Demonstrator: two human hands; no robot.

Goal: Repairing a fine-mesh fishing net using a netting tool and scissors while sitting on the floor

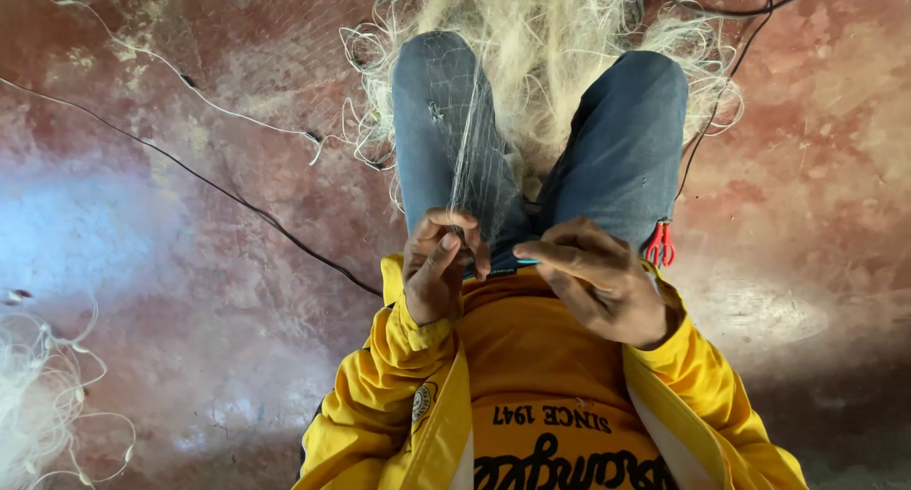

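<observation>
Yellow jacket sleeves (380,395) frame my chest, and just past them both my hands work at my lap. My left hand (435,267) is curled tight, fingers pinching the fine pale monofilament fishing net (479,182) that drapes over my blue-jeaned knees (626,139) and piles up beyond them. My right hand (598,277) is closed around a slim blue netting needle (525,261), its tip pointing toward the left fingers. Small red-handled scissors (660,245) lie beside my right thigh on the reddish concrete floor (190,262).
</observation>
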